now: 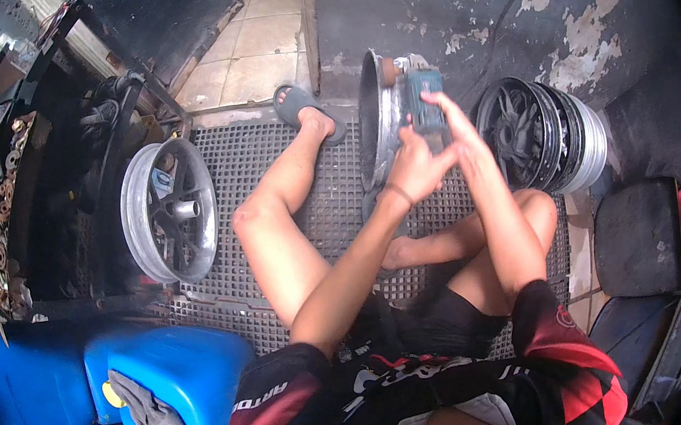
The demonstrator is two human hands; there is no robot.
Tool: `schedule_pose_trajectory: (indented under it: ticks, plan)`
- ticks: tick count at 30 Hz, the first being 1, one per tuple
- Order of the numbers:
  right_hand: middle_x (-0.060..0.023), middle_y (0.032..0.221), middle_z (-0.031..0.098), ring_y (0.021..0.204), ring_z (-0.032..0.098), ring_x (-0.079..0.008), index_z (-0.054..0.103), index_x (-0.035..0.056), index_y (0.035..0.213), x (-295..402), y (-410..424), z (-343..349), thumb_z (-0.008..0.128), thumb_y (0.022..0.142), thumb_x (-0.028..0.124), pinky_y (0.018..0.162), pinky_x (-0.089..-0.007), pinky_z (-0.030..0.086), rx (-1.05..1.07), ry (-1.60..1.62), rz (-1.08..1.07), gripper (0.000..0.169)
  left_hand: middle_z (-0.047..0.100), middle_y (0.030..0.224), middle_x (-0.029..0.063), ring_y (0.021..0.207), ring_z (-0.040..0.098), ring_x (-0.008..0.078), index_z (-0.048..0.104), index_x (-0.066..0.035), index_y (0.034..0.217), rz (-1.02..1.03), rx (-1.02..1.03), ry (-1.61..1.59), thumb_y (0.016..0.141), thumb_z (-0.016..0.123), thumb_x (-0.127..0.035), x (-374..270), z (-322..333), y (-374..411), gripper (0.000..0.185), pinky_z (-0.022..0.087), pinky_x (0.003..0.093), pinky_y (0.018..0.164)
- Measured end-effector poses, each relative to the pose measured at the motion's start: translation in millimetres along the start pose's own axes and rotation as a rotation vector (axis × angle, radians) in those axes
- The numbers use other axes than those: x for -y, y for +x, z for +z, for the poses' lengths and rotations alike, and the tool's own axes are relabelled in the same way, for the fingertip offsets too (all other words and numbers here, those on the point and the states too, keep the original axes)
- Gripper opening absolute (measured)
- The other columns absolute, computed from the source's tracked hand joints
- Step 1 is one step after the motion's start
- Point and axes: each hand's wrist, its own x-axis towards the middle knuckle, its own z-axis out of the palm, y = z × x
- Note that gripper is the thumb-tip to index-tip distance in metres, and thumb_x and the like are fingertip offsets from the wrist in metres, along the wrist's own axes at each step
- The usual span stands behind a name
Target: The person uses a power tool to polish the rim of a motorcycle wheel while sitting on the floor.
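Note:
Both hands are on a teal angle grinder point(426, 97), held out ahead of my knees. My left hand point(419, 164) is wrapped around the rear end of its body, while my right hand point(456, 128) holds the body's right side. At the tool's far end a brown abrasive wheel point(389, 71) lies against or very near the rim of a bare-metal motorcycle wheel point(377, 138). That wheel stands upright on the mat; its spokes are turned away from me. Whether the abrasive is spinning cannot be told.
A second silver wheel rim point(143, 217) stands at left on the black grid mat point(255, 191). Several rims point(551, 132) lean together at right by the peeling dark wall point(417, 5). Blue plastic jerrycans point(181, 372), one with a grey rag point(155, 413), and a hardware-filled shelf point(2, 209) flank my left side.

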Motion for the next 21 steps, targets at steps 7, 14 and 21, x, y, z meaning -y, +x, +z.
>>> schedule_pose_trajectory:
  ticks: [7,14,21]
  plan:
    - [-0.0151,0.1,0.066,0.083,0.067,-0.0278,0.061,-0.0025,0.113,38,14,12,0.071,0.082,0.031,0.076,-0.0422,0.057,-0.014,-0.21,-0.082,0.046,0.057,0.109,0.02,0.086,0.066,0.0191,0.024,0.018,0.127,0.04,-0.099,-0.281,0.085,0.073,-0.024,-1,8,38,0.077,0.06,0.0278,0.055]
    - [-0.0149,0.112,0.06,0.097,0.062,-0.0243,0.047,-0.0014,0.13,-68,-32,-5,0.073,0.081,0.022,0.081,-0.0403,0.053,-0.099,-0.366,-0.391,0.06,0.054,0.118,0.0207,0.098,0.062,0.0218,0.032,0.006,0.129,-0.002,-0.174,-0.223,0.085,0.075,-0.022,81,31,-60,0.067,0.058,0.0327,0.068]
    - [-0.0157,0.104,0.059,0.083,0.068,-0.0256,0.038,0.0008,0.126,-125,-84,-3,0.069,0.086,0.018,0.062,-0.0382,0.061,-0.013,-0.025,-0.248,0.053,0.052,0.124,0.0264,0.119,0.056,0.0351,0.032,0.008,0.132,0.046,-0.206,0.068,0.082,0.078,-0.03,102,34,-116,0.078,0.046,0.0435,0.099]
